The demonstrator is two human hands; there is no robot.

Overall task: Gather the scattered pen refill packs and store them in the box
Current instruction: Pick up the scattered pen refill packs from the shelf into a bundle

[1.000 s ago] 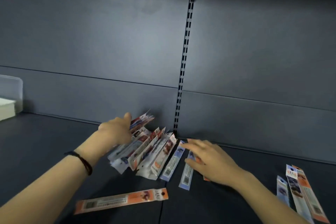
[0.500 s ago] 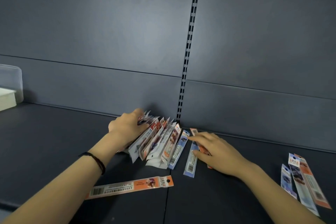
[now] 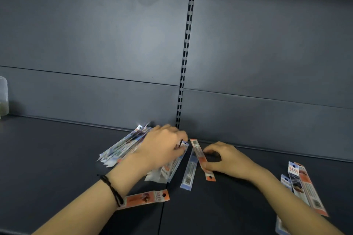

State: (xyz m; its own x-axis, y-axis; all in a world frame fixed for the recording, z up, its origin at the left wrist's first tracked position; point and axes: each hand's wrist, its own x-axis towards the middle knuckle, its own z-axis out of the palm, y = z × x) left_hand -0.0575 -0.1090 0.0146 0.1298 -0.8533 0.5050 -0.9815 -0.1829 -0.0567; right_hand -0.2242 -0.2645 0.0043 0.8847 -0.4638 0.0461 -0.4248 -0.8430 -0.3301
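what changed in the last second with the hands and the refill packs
The left hand moved right and squeezed the fanned bundle of packs closer together, gripping it. The right hand, flat on the orange pack before, now curls and pinches it. The blue pack, the lone orange pack in front and the packs at the right stayed put.

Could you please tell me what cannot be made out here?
Head view:
Bunch of packs: left hand grips it, covering its middle; blurred, uncountable.
Clear container: cut by the left edge.
Orange pack: right hand pinches it, print too small.
Right-side packs: forearm hides lower ends.
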